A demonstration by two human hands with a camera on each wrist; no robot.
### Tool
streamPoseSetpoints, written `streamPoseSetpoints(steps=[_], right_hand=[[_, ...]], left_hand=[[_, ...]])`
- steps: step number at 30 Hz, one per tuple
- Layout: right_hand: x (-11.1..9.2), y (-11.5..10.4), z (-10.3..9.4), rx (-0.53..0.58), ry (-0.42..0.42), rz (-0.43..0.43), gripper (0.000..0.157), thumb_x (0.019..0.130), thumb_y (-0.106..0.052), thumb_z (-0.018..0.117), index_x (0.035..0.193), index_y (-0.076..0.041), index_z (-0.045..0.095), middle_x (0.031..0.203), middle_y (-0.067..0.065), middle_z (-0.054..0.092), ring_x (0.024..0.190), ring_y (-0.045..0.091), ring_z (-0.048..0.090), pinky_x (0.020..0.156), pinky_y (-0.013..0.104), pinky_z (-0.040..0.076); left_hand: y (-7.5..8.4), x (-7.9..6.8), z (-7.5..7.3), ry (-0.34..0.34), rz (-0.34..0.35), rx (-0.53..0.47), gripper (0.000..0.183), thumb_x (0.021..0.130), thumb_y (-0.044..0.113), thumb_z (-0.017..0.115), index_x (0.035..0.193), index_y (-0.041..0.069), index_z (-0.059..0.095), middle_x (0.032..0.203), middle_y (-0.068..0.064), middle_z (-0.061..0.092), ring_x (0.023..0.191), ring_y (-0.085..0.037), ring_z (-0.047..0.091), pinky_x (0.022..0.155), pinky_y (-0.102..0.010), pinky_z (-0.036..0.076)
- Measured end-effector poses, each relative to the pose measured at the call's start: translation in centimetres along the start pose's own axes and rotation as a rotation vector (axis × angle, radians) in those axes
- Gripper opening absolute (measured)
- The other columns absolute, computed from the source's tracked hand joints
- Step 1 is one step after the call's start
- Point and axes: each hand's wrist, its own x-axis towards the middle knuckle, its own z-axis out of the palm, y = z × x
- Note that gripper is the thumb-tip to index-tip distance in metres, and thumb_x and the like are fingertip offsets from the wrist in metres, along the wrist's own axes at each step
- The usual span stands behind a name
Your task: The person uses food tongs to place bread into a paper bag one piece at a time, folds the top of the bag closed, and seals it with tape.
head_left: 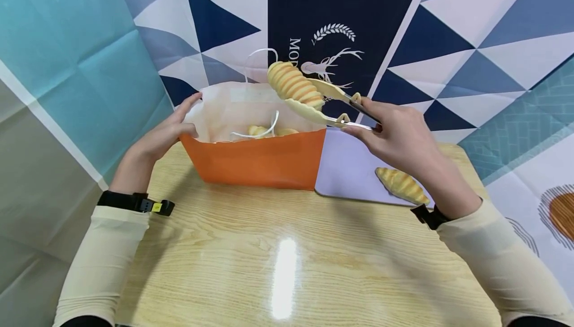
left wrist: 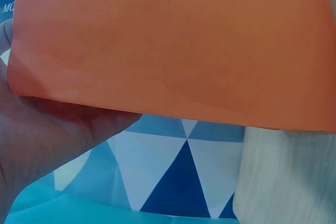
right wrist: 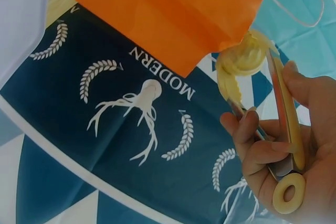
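Observation:
My right hand (head_left: 399, 130) grips a pair of cream-tipped metal tongs (head_left: 309, 110), their ring-shaped end showing in the right wrist view. Between the tong tips is a striped, ridged bread roll (head_left: 293, 82), held above the right side of an orange paper bag (head_left: 260, 162). The bag has a pale inside and white handles, and its mouth gapes. My left hand (head_left: 163, 130) holds the bag's left edge, thumb at the rim; in the left wrist view the orange side hides part of the fingers. More bread (head_left: 257, 130) lies inside the bag, partly hidden by its front wall.
A lilac board (head_left: 347, 167) lies right of the bag, with another ridged bread roll (head_left: 402, 185) on it beneath my right forearm. The wooden table (head_left: 224, 247) stretches toward me. Patterned cloth (head_left: 228, 8) hangs behind the bag.

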Motion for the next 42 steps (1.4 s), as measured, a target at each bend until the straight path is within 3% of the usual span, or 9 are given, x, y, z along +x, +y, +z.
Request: streamPoseSetpoints(steps=[15,26,36,42], right_hand=[[2.1,-1.1,1.9,0.053,-0.071,-0.063,0.067,0.090,-0.058,0.058,0.138,-0.011,0.060,0.054,0.000,0.043,0.039,0.015,0.037,0.040,0.032,0.028],[3.1,-1.6,2.9,0.048,-0.086,-0.102,0.052,0.090,-0.059,0.058,0.116,-0.015,0.067,0.053,0.000,0.034,0.040,0.016,0.034,0.042,0.032,0.025],[2.7,-1.6,2.1,0.059,-0.083,-0.057,0.073,0.090,-0.060,0.058,0.139,-0.006,0.057,0.059,0.002,0.048,0.044,0.017,0.041,0.044,0.033,0.031],[1.3,-1.1,0.8,0.043,-0.040,-0.033,0.074,0.089,-0.060,0.059,0.140,-0.007,0.057,0.058,0.002,0.048,0.044,0.016,0.041,0.044,0.033,0.033]], left_hand=[[0.1,0.2,0.2,-0.006,-0.010,0.029,0.092,0.084,0.000,0.044,0.159,0.034,0.003,0.163,0.007,-0.013,0.143,-0.027,0.000,0.110,-0.067,0.015],[0.3,0.2,0.3,-0.003,-0.015,0.035,0.092,0.084,0.001,0.045,0.159,0.034,0.003,0.163,0.007,-0.013,0.142,-0.026,0.002,0.111,-0.067,0.014],[0.3,0.2,0.3,-0.011,-0.008,0.022,0.093,0.084,0.000,0.044,0.159,0.034,0.002,0.163,0.007,-0.014,0.142,-0.026,0.003,0.110,-0.064,0.016],[0.3,0.2,0.3,-0.007,-0.003,0.022,0.093,0.084,-0.001,0.043,0.159,0.033,0.000,0.163,0.005,-0.013,0.142,-0.027,0.005,0.110,-0.065,0.017]])
